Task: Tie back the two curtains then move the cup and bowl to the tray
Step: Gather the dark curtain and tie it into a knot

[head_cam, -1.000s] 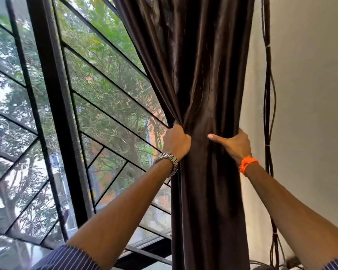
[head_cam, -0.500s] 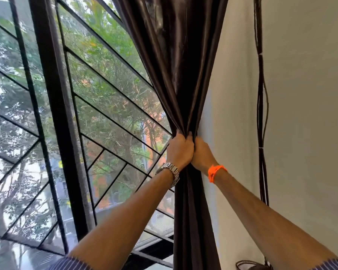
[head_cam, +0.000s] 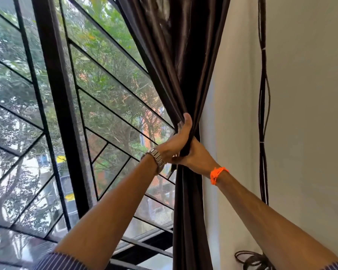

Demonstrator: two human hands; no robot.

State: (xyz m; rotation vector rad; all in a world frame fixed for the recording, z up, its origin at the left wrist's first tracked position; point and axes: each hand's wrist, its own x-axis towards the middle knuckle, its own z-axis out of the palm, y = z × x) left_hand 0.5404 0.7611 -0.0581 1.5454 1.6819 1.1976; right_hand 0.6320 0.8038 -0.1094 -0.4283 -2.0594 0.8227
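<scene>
A dark brown curtain (head_cam: 183,55) hangs at the window's right edge, gathered into a narrow bunch at mid height. My left hand (head_cam: 177,140), with a metal watch on its wrist, reaches up along the bunch's left side, and its fingertips curl over the folds. My right hand (head_cam: 198,157), with an orange band on its wrist, grips the bunch from the right, just below the left hand. The two hands touch. I see no tie-back. The cup, bowl and tray are out of view.
A black-framed window (head_cam: 55,114) with diagonal bars fills the left side, with trees outside. A pale wall (head_cam: 310,94) stands on the right. Black cables (head_cam: 262,114) run down it to a coil (head_cam: 250,260) at the bottom.
The curtain, wide between my hands a second ago, is now squeezed into a tight bunch. My right hand moved left to meet the left hand, which has since turned upward along the folds.
</scene>
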